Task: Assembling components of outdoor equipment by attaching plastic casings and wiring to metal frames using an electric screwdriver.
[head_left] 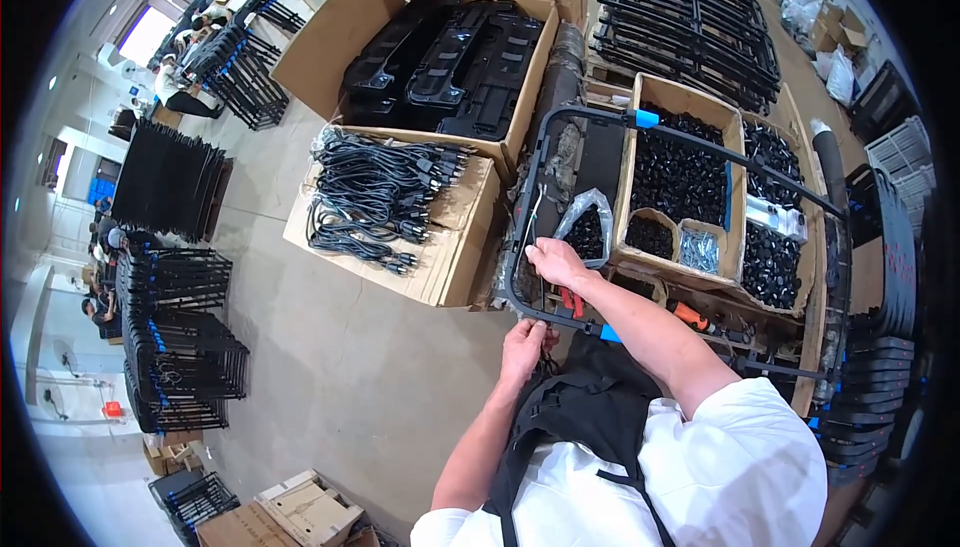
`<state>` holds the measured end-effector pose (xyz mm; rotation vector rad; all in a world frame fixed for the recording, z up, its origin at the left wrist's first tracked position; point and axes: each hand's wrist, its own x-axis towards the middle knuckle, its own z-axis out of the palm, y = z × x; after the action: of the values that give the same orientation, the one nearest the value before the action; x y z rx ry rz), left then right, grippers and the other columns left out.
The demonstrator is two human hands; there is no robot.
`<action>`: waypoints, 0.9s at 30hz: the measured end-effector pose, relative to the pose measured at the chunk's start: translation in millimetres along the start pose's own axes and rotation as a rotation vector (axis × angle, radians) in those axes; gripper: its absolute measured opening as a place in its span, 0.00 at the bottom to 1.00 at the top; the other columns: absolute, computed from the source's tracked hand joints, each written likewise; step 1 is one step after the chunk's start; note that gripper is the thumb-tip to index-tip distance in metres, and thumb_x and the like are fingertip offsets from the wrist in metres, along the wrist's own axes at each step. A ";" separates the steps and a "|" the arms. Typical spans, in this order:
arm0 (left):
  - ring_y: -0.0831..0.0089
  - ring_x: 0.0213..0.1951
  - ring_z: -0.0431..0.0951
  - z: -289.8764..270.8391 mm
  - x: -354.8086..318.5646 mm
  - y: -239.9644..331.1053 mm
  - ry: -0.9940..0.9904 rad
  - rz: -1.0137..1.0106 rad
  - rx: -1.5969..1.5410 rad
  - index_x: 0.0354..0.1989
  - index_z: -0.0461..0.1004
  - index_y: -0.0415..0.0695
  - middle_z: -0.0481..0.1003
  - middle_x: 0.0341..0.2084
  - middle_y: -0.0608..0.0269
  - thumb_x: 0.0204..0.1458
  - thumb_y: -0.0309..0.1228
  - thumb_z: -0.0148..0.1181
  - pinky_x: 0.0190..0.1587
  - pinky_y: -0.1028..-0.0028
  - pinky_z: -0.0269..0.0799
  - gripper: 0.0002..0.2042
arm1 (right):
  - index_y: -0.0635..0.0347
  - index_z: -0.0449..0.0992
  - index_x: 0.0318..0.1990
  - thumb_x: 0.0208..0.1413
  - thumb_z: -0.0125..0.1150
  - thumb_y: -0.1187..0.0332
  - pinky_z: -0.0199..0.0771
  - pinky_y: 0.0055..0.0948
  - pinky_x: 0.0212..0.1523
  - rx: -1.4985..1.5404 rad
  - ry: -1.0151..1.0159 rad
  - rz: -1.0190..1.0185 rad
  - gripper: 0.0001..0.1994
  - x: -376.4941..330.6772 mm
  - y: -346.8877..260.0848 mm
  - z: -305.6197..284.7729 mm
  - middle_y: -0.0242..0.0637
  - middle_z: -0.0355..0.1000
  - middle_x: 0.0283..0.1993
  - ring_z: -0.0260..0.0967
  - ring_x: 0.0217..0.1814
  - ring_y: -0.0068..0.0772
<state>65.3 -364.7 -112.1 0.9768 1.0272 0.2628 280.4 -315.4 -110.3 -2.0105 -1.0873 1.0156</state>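
Note:
A black tubular metal frame [700, 145] with blue tape marks lies across the workbench in front of me. My left hand [523, 344] grips the frame's near bar at its lower left corner. My right hand [553, 259] reaches over the frame's left side, fingers closed on a thin wire or small part beside a clear plastic bag [590, 215] of black pieces. What exactly the right fingers pinch is too small to tell.
Cardboard boxes of small black parts [678, 177] and a compartment of silver screws [699, 249] sit on the bench. Bundled black cables [380, 197] lie on a carton to the left, with a box of black moulded panels [450, 62] behind. Stacked black frames [690, 22] and racks [175, 337] stand around.

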 end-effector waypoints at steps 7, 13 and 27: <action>0.71 0.36 0.85 7.4 -3.3 5.2 0.051 -0.040 0.031 0.45 0.77 0.36 0.85 0.37 0.55 0.69 0.32 0.55 0.40 0.73 0.78 0.11 | 0.67 0.79 0.42 0.69 0.53 0.49 0.75 0.50 0.55 -0.069 -0.069 -0.011 0.24 1.4 -0.8 -7.9 0.61 0.80 0.45 0.78 0.52 0.62; 0.72 0.35 0.83 10.8 -7.0 4.6 0.096 -0.033 -0.053 0.46 0.77 0.37 0.85 0.38 0.54 0.70 0.33 0.53 0.40 0.74 0.79 0.11 | 0.58 0.86 0.49 0.59 0.62 0.59 0.80 0.34 0.38 -0.053 -0.342 0.096 0.17 4.6 -3.4 -98.4 0.37 0.84 0.39 0.80 0.35 0.31; 0.73 0.36 0.83 13.3 -6.0 2.2 0.091 -0.031 -0.059 0.44 0.76 0.36 0.84 0.38 0.55 0.70 0.33 0.53 0.41 0.73 0.78 0.11 | 0.52 0.85 0.42 0.54 0.60 0.71 0.72 0.43 0.59 -0.922 -0.116 -0.348 0.11 19.3 63.3 -95.1 0.43 0.84 0.43 0.80 0.53 0.47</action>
<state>73.6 -374.5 -104.7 0.9015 1.1102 0.3125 392.5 -343.2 -119.1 -2.2898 -2.1570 0.4657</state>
